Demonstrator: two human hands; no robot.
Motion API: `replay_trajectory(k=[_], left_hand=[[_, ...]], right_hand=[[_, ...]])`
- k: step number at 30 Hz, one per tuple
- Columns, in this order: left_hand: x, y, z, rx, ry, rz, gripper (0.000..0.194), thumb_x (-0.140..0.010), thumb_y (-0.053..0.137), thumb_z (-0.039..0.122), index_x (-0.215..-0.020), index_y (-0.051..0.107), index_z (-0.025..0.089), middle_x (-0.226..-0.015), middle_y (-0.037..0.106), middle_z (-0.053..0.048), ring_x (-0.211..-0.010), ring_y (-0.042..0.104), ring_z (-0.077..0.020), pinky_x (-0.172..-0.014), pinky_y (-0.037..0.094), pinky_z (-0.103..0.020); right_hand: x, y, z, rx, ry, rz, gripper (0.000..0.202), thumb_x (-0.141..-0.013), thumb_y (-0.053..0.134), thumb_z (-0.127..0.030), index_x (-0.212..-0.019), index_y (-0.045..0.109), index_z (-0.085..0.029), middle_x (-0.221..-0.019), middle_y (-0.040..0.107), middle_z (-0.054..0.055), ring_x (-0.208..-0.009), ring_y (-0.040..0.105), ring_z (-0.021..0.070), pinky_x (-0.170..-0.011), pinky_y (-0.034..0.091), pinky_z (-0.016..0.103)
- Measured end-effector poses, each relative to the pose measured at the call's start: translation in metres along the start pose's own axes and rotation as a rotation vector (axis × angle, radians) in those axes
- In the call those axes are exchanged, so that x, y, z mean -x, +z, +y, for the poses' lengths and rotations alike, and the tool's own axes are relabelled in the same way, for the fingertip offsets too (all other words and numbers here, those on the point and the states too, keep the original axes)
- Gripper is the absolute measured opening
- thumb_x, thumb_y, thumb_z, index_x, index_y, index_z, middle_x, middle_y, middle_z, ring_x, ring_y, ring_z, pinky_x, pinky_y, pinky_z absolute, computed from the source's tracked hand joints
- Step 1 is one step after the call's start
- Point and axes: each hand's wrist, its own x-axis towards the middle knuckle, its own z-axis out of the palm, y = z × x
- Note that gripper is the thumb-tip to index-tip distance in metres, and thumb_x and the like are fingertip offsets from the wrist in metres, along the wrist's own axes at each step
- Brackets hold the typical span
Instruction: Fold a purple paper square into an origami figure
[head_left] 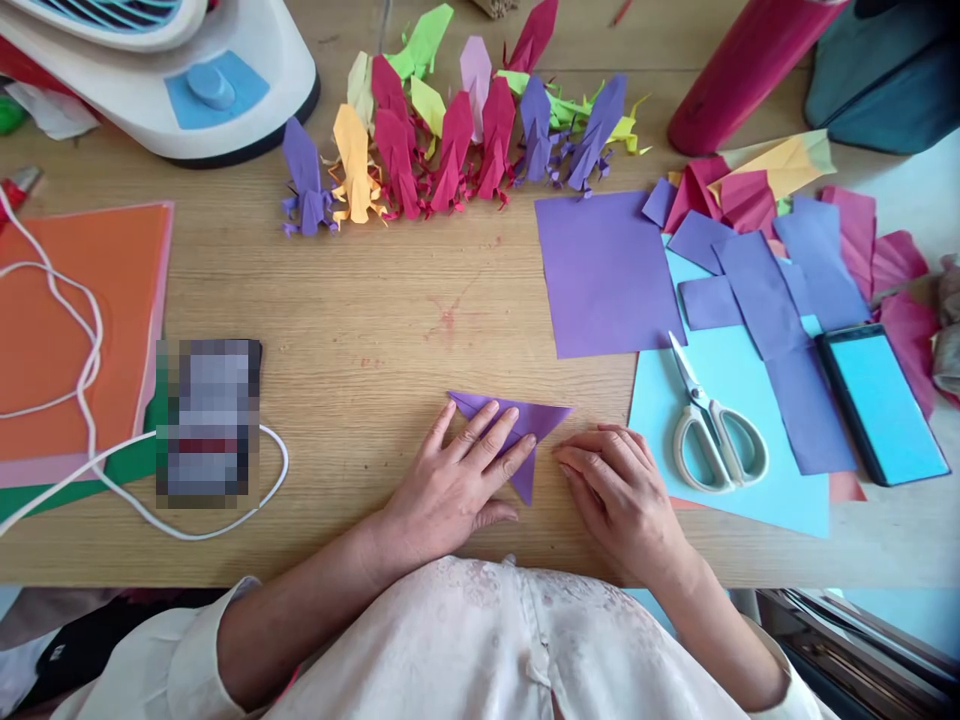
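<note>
A triangle of folded purple paper (551,418) lies on the table in front of me, one point toward my body. Across it my left hand (457,470) rests flat, fingers spread, pressing it down and covering its left part. My right hand (619,490) sits just right of the triangle, not touching it. Its fingers are curled together, and I see nothing between them. White-handled scissors (712,420) lie beyond that hand, on light blue paper (652,480). A square purple sheet (611,275) lies flat above the triangle.
Several folded paper figures (454,150) stand along the back. Paper scraps (757,280) and a phone (885,405) lie at right, below a red cylinder (750,75). A white fan base (247,80), orange sheets (90,300), a blurred device (210,420) and cable (281,470) occupy the left.
</note>
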Motion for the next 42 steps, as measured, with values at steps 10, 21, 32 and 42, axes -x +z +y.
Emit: replay_trajectory(k=[10, 21, 32, 42], left_hand=[[0.003, 0.002, 0.002, 0.002, -0.022, -0.037, 0.074, -0.092, 0.052, 0.064, -0.152, 0.042, 0.021, -0.159, 0.041, -0.013, -0.147, 0.035, -0.0309, -0.123, 0.011, -0.057], [0.009, 0.007, -0.001, 0.125, -0.015, -0.068, 0.075, -0.096, 0.047, 0.062, -0.149, 0.04, 0.008, -0.158, 0.038, -0.019, -0.151, 0.027, -0.0312, -0.122, 0.013, -0.059], [0.022, -0.014, -0.04, -0.051, -0.185, 0.135, 0.038, -0.101, 0.052, 0.032, -0.136, 0.059, 0.019, -0.141, 0.062, -0.008, -0.131, 0.052, -0.027, -0.118, 0.025, -0.05], [0.023, -0.01, -0.05, 0.044, -0.166, 0.145, 0.041, -0.1, 0.055, 0.028, -0.141, 0.055, 0.022, -0.138, 0.063, -0.01, -0.127, 0.055, -0.0255, -0.118, 0.027, -0.052]], right_hand=[[0.0, 0.005, -0.007, 0.077, -0.121, -0.026, 0.038, -0.094, 0.053, -0.003, -0.13, 0.058, -0.015, -0.104, 0.069, 0.012, -0.093, 0.06, 0.0223, -0.086, 0.048, 0.041], [-0.008, 0.012, -0.016, 0.179, -0.16, -0.13, 0.042, -0.098, 0.045, -0.006, -0.14, 0.052, -0.011, -0.129, 0.068, 0.015, -0.101, 0.059, 0.0249, -0.08, 0.042, 0.038], [-0.031, 0.01, -0.028, 0.361, -0.207, -0.193, 0.042, -0.094, 0.047, -0.005, -0.136, 0.055, -0.009, -0.099, 0.068, 0.011, -0.084, 0.054, 0.0228, -0.073, 0.037, 0.039], [-0.069, 0.009, -0.036, 0.482, -0.262, -0.408, 0.056, -0.086, 0.06, -0.008, -0.141, 0.05, -0.01, -0.096, 0.062, 0.009, -0.081, 0.051, 0.0234, -0.073, 0.033, 0.04]])
